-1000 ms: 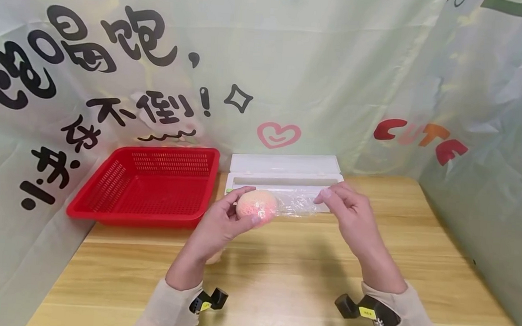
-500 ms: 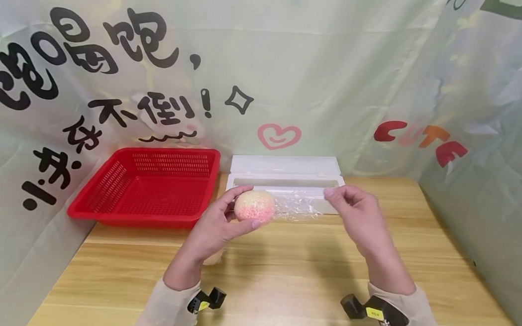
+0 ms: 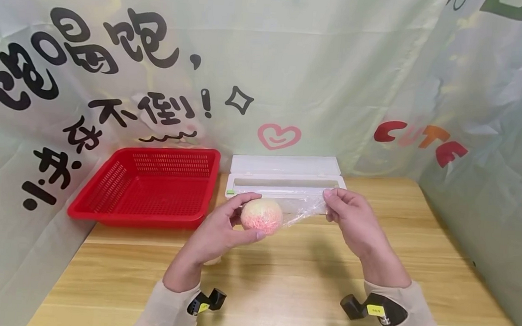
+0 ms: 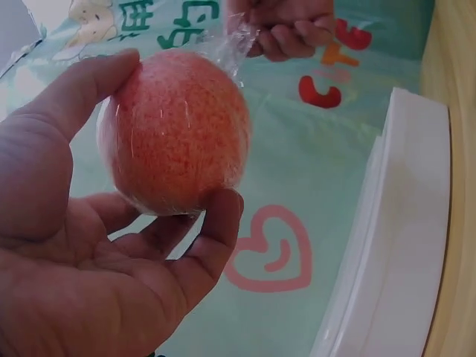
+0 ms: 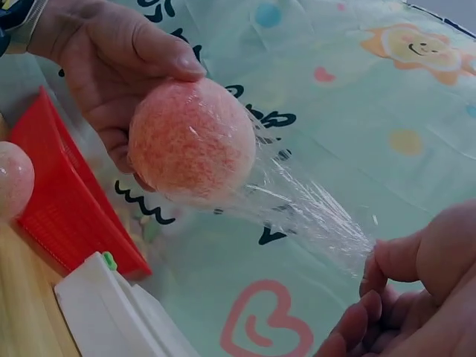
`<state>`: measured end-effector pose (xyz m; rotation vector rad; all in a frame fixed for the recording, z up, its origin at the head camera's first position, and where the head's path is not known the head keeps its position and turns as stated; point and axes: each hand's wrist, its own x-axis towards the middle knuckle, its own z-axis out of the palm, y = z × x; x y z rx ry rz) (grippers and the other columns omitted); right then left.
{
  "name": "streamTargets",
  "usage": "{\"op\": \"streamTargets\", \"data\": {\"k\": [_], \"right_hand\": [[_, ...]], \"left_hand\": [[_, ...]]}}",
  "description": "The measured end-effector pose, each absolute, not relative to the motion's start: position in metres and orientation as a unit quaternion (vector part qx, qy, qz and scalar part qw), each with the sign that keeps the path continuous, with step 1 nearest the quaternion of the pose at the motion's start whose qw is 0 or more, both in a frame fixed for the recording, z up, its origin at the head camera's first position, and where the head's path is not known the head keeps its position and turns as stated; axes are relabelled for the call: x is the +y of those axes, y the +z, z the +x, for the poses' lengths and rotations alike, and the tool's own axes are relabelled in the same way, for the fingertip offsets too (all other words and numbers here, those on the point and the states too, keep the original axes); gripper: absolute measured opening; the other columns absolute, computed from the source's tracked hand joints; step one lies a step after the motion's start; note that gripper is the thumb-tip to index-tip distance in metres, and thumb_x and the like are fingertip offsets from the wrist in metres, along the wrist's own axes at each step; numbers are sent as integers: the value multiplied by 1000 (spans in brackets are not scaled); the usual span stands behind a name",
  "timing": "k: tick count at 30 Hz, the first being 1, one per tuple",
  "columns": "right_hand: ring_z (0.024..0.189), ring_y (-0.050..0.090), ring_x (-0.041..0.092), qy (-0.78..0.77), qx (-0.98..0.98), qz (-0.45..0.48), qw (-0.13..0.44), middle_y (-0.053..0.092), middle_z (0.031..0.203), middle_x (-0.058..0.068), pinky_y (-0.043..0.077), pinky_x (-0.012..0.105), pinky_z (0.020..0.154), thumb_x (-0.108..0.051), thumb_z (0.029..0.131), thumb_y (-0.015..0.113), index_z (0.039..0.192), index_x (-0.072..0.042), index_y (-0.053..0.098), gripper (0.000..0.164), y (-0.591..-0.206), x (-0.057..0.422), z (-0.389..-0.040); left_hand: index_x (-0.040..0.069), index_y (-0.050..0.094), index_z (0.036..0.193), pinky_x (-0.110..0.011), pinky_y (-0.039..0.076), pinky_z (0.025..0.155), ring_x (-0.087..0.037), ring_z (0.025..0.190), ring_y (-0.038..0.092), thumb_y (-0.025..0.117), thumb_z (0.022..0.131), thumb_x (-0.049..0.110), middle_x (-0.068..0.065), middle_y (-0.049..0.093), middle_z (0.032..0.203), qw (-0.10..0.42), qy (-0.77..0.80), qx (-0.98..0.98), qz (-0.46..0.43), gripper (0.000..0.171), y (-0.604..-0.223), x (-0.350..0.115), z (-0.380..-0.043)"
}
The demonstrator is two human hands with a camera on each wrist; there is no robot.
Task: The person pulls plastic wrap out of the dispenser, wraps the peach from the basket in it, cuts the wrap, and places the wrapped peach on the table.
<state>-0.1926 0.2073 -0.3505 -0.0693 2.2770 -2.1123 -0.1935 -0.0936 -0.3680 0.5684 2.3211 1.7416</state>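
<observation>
My left hand (image 3: pixel 221 230) holds a pink and cream peach (image 3: pixel 262 216) between thumb and fingers, above the table. Clear cling film (image 5: pixel 312 208) wraps the peach, smooth and shiny over its skin in the left wrist view. On the right side of the fruit the film gathers into a stretched tail. My right hand (image 3: pixel 355 218) pinches the end of that tail between thumb and forefinger. A second peach (image 5: pixel 13 181) sits on the table, mostly hidden behind my left wrist in the head view.
At the back left stands a red plastic basket (image 3: pixel 143 220) with slotted walls. A long white box (image 3: pixel 287 177), its lid raised, lies behind my hands; it looks like a film dispenser. Printed cloth (image 3: pixel 324 87) hangs round the wooden table (image 3: pixel 280 294).
My left hand has brought the peach slightly lower and to the right. My right hand has shifted a little outward overall, and the film between the hands now looks tauter.
</observation>
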Motion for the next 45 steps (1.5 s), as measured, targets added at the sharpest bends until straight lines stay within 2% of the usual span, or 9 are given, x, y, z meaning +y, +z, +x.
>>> {"op": "streamTargets", "data": {"k": [5, 9, 15, 18, 23, 29, 33, 39, 45], "right_hand": [[86, 53, 16, -642, 765, -38, -8, 54, 84, -4, 50, 26, 82, -28, 109, 61, 96, -5, 63, 26, -350, 206, -190], [87, 57, 13, -646, 757, -85, -39, 62, 84, -9, 50, 24, 81, -10, 103, 69, 90, -4, 67, 14, -352, 205, -189], [86, 53, 14, -679, 719, -149, -26, 57, 80, -7, 45, 27, 79, -4, 105, 62, 84, -9, 63, 22, -352, 216, -188], [95, 57, 14, -660, 739, -132, -31, 60, 96, 0, 52, 24, 84, -12, 109, 58, 103, -3, 62, 12, -349, 213, -185], [92, 74, 20, -623, 775, -103, -28, 61, 123, 18, 63, 27, 81, -19, 111, 54, 146, 1, 50, 40, -351, 195, -184], [51, 57, 11, -667, 737, -67, -89, 61, 69, 0, 56, 29, 51, -7, 99, 73, 93, 3, 75, 13, -359, 181, -188], [47, 47, 8, -706, 699, -54, -101, 52, 61, -4, 47, 23, 46, -5, 100, 71, 77, -9, 72, 24, -360, 184, -190], [62, 56, 8, -811, 580, -35, -65, 59, 74, -4, 52, 21, 53, -22, 107, 64, 97, -14, 69, 13, -363, 180, -189], [89, 64, 9, -830, 555, -47, 31, 68, 99, -6, 54, 26, 78, -33, 110, 57, 113, -15, 61, 19, -371, 152, -182]], "left_hand": [[25, 53, 147, -37, 63, 92, -30, 120, 62, 84, 90, 15, -10, 55, 141, 124, 637, 738, 184, 65, -369, -96, -195], [18, 53, 148, -33, 62, 91, -29, 116, 64, 80, 94, 15, -15, 58, 137, 126, 650, 726, 183, 60, -370, -99, -197], [12, 55, 147, -32, 61, 90, -27, 111, 67, 77, 97, 16, -16, 62, 133, 134, 654, 721, 186, 55, -369, -100, -198], [12, 53, 148, -34, 61, 92, -28, 114, 66, 77, 96, 15, -17, 60, 137, 142, 664, 709, 190, 57, -370, -99, -198], [12, 52, 147, -37, 62, 93, -27, 117, 66, 79, 94, 11, -17, 56, 141, 160, 675, 696, 188, 59, -373, -93, -197], [1, 51, 146, -30, 62, 88, -20, 107, 69, 76, 95, 7, -17, 58, 134, 176, 687, 679, 191, 57, -372, -86, -194], [-2, 52, 144, -28, 61, 87, -20, 107, 68, 78, 95, 12, -15, 58, 134, 182, 699, 662, 199, 57, -372, -80, -193], [1, 51, 145, -28, 60, 90, -20, 110, 67, 78, 97, 18, -14, 56, 136, 183, 722, 638, 197, 58, -379, -71, -192], [2, 49, 146, -29, 60, 94, -20, 120, 65, 80, 94, 13, -14, 52, 141, 164, 744, 626, 168, 61, -384, -60, -189]]}}
